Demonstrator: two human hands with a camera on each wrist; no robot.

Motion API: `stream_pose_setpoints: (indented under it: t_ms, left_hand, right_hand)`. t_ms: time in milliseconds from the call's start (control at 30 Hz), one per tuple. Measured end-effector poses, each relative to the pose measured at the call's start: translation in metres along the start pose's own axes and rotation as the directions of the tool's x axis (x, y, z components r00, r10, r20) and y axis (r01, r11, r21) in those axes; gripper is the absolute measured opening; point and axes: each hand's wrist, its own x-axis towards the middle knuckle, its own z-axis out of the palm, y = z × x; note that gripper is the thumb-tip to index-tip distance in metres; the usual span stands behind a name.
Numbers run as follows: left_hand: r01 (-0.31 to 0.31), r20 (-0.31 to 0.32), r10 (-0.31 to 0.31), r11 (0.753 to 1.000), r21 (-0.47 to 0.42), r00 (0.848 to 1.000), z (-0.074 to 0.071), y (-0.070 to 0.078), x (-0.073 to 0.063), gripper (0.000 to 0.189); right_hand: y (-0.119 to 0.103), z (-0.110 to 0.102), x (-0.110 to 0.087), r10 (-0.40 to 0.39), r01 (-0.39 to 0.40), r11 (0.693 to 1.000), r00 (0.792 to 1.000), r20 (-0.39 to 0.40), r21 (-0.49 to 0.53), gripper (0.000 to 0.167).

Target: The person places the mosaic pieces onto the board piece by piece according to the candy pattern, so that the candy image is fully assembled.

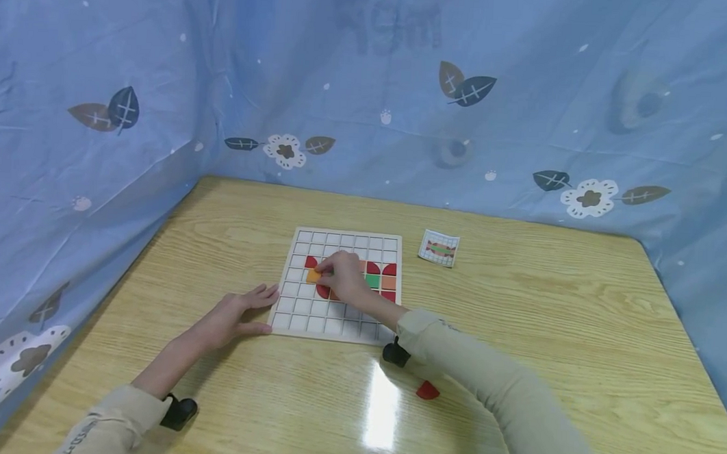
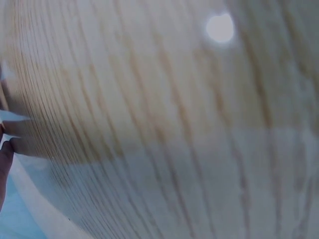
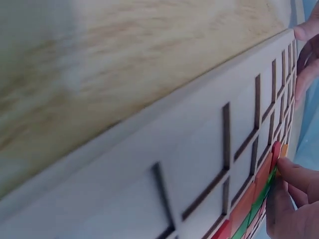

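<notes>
A white grid board (image 1: 300,306) lies on the table, with red, green and orange pieces set in rows across its middle. Over its left-centre cells, my right hand (image 1: 347,278) pinches a yellow-orange square tile (image 1: 313,276) between thumb and fingers. In the right wrist view the same tile (image 3: 284,150) shows at the fingertips, beside a red piece and a green row. My left hand (image 1: 232,319) touches the board's left edge, fingers spread and fairly straight. The right hand hides some of the middle cells.
A small printed pattern card (image 1: 439,249) lies behind the board to the right. One loose red quarter-round piece (image 1: 427,391) rests near the front, beside the right forearm. Blue patterned cloth (image 1: 370,104) hangs around the wooden table (image 1: 550,305).
</notes>
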Motion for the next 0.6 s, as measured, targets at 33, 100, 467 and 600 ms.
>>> stream_pose_setpoints:
  t_ms: [33,100,467,600]
  left_hand:
    - [-0.010,-0.003,0.010,1.000,0.002,1.000,0.0002,-0.0002,0.0002,0.065]
    - [-0.023,-0.010,0.023,1.000,0.003,1.000,0.0005,-0.0002,0.0005,0.065]
    - [0.021,0.014,-0.020,1.000,-0.011,1.000,0.0000,0.0022,0.0014,0.065]
    - [0.028,0.016,-0.028,1.000,-0.005,0.999,-0.0003,0.0024,0.0016,0.065]
  right_hand:
    - [-0.0006,0.0000,0.0007,0.004,-0.004,1.000,1.000,-0.005,0.007,0.015]
    - [-0.0015,0.0001,0.0025,0.018,-0.018,1.000,1.000,-0.013,0.018,0.015]
    - [0.0024,0.0014,0.0090,0.038,-0.037,0.998,0.999,-0.027,0.043,0.012]
    - [0.0025,0.0027,0.0098,0.064,-0.063,0.997,0.998,-0.015,0.052,0.012]
